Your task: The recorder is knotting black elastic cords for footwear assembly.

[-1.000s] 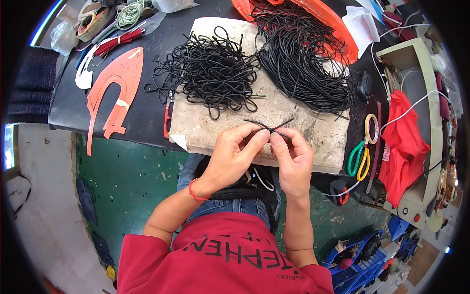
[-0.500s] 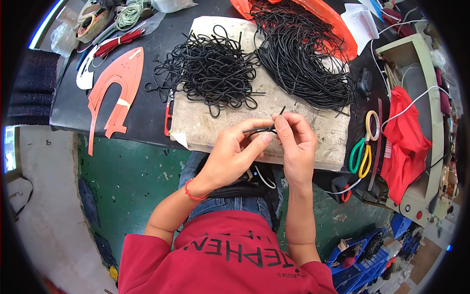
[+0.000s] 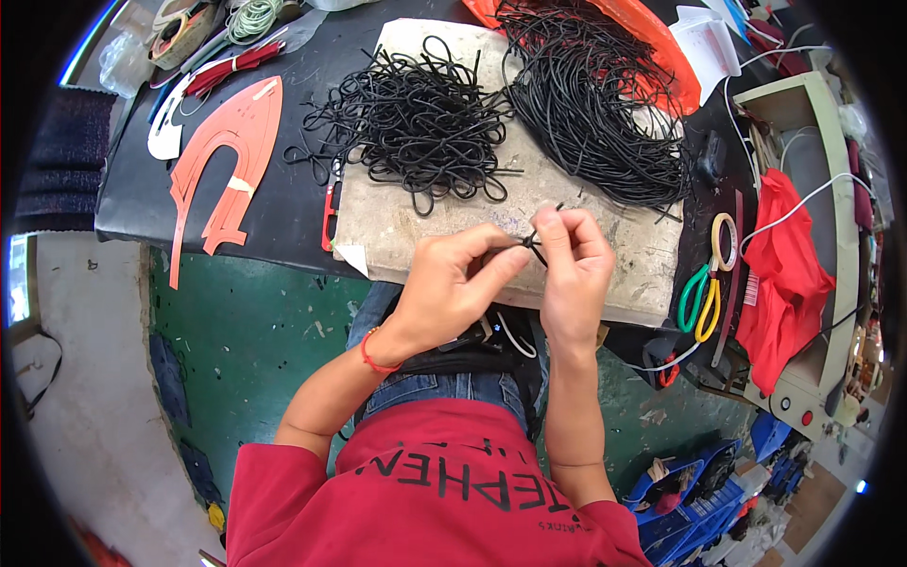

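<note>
Between my two hands, above the near part of a worn pale board [image 3: 387,227], is a thin black cord [image 3: 532,244] with a crossing or knot in its middle. My left hand [image 3: 465,274] pinches it between thumb and forefinger, and a red string bracelet circles that wrist. My right hand [image 3: 569,260] grips the other side of the cord, one short end poking up past the fingertips. Beyond my hands, a tangled heap of looped black cords [image 3: 416,123] lies on the board's left. A bundle of straighter black cords [image 3: 586,104] spills from an orange bag [image 3: 675,61] at the right.
Orange curved templates [image 3: 222,165] lie on the black tabletop [image 3: 302,217] at the left, with a red-handled tool [image 3: 329,222] by the board's edge. To the right are scissors with green and yellow handles [image 3: 704,307], a tape roll [image 3: 724,241] and red cloth [image 3: 779,283].
The cord's crossing looks drawn in closer between my fingertips, and less of its loop shows at my left hand. The view has shifted slightly.
</note>
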Demonstrator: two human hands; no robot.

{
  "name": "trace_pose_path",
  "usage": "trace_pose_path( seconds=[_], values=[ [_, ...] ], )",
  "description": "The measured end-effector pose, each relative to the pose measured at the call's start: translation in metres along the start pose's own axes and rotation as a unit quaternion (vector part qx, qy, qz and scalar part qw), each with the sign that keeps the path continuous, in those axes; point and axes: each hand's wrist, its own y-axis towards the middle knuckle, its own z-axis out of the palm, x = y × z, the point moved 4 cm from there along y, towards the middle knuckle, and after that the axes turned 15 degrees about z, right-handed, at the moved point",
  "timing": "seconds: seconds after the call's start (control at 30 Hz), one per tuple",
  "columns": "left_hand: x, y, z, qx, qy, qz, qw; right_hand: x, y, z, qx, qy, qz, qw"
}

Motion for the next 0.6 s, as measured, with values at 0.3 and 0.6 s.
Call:
trace_pose_path(
  seconds=[0.3,0.6],
  values=[
    [-0.001,0.014,0.012,-0.132,-0.233,0.006,0.963,0.007,-0.010,0.025,0.017,0.216,0.040,0.975],
    [-0.003,0.016,-0.001,0.015,-0.272,-0.100,0.957,0.035,-0.003,0.018,0.159,0.016,0.038,0.986]
  ],
)
